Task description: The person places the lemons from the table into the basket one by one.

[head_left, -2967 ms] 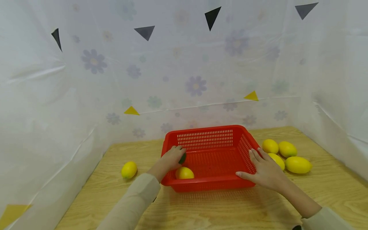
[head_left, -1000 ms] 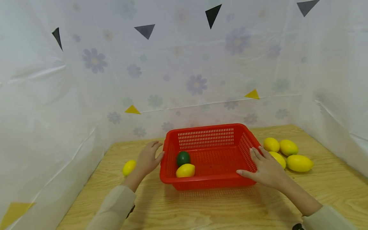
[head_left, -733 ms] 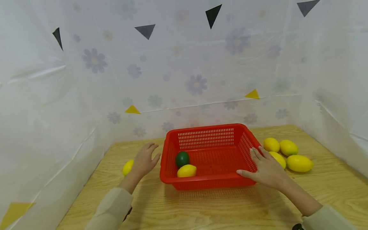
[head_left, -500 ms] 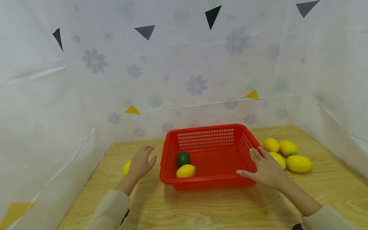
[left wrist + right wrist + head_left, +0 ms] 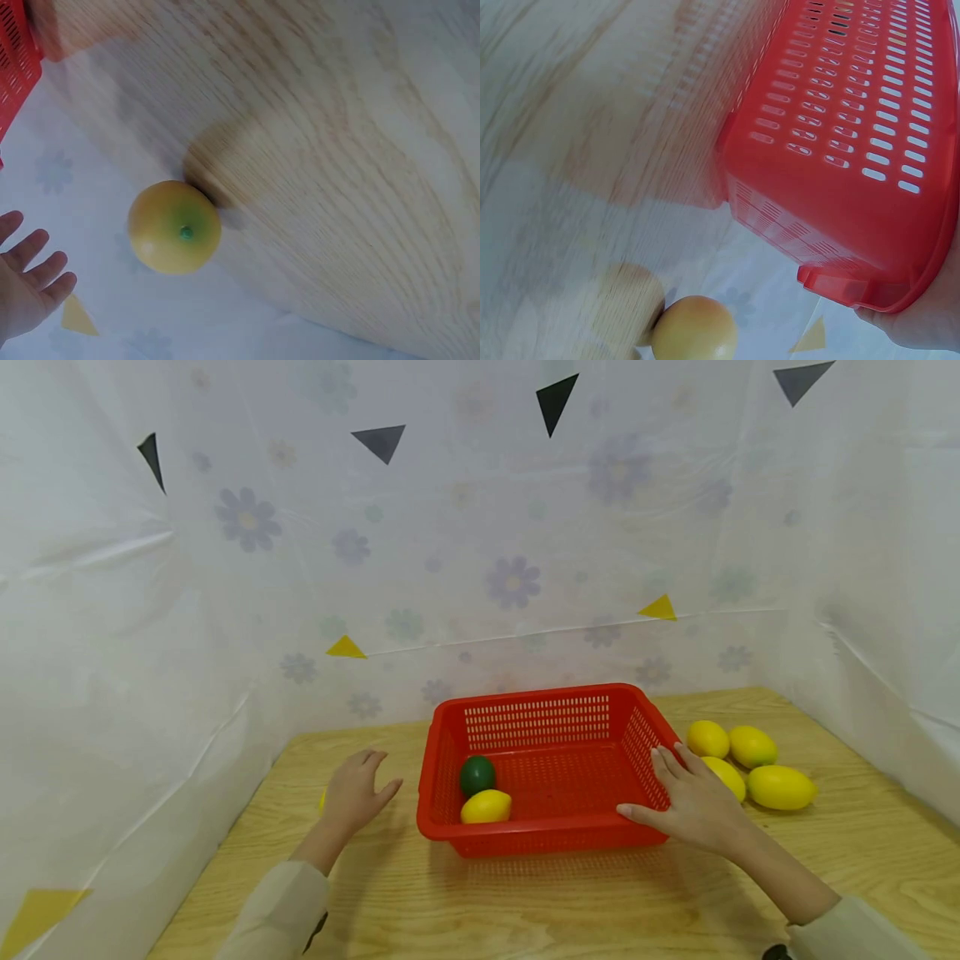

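My left hand [image 5: 352, 789] hovers over the table's left side, fingers apart, holding nothing. Just beyond it is a lemon [image 5: 175, 227], mostly hidden by the hand in the head view; the left wrist view shows its green tip. A red plastic basket [image 5: 555, 828] stands in the middle. Inside, at its left end, a dark green round fruit [image 5: 477, 775] lies behind a lemon [image 5: 487, 807]. My right hand [image 5: 697, 802] rests on the basket's front right corner, its fairly straight fingers over the right rim and its thumb on the front rim.
To the right of the basket several lemons [image 5: 782, 787] lie grouped on the wooden table [image 5: 525, 910], one partly behind my right hand. White patterned sheeting [image 5: 450, 552] encloses the table at the back and both sides.
My left hand was in the basket at the green fruit; it has come out over the left rim and moved left, now covering most of the left lemon. My right hand has stayed put.
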A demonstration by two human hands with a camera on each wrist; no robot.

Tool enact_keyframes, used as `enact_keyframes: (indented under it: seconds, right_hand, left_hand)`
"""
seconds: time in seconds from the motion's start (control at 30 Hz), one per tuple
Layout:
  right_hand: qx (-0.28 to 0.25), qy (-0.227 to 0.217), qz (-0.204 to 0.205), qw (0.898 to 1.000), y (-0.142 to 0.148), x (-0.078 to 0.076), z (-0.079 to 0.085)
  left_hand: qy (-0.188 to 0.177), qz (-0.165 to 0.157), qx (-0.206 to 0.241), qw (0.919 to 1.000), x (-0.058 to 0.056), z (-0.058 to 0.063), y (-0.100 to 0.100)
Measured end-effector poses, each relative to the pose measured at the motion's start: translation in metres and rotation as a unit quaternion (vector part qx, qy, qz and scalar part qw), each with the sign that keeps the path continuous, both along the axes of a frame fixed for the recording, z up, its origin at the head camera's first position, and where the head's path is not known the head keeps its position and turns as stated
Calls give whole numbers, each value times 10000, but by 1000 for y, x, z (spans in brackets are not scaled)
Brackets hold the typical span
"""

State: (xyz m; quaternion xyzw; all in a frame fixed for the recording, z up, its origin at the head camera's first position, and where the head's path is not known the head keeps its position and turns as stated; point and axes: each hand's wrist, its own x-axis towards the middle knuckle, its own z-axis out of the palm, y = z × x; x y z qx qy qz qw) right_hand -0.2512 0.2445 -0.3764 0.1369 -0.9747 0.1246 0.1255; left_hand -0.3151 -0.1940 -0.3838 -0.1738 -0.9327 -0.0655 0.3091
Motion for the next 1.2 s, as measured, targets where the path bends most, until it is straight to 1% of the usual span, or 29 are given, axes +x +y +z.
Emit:
enact_keyframes:
  seconds: [0.17, 0.23, 0.3, 0.43, 0.5, 0.6, 0.7, 0.8, 0.97, 1.2]
  right_hand:
    - [15, 14, -14, 10000, 0, 0, 0]
    - [19, 18, -20, 10000, 0, 0, 0]
    - [10, 17, -27, 10000, -1, 1, 1]
    - [9, 22, -35, 10000, -1, 1, 1]
    - [16, 23, -38, 10000, -1, 1, 2]
    - [11, 21, -35, 10000, -1, 1, 1]
    - [22, 28, -43, 10000, -1, 1, 0]
    - [56, 48, -46, 10000, -1, 1, 0]
    - [117, 74, -39, 9999, -2, 2, -1]
    - [72, 10, -43, 10000, -1, 1, 1]
  left_hand:
    - [-245, 380, -120, 9989, 2, -3, -7]
    - [-283, 490, -138, 9983, 3, -4, -10]
    - [-256, 535, -133, 9981, 2, -6, -13]
    - [-142, 524, -97, 9985, 1, -11, -19]
    - [-191, 555, -85, 9982, 1, -13, -22]
    - [-445, 681, -62, 9967, 1, -15, -26]
    - [-771, 871, -56, 9932, 1, -16, -30]
    - [-994, 998, -49, 9900, 2, -17, -34]
    - [-1114, 1037, 73, 9883, 3, -20, -41]
    - [-1079, 1062, 193, 9883, 4, -24, -47]
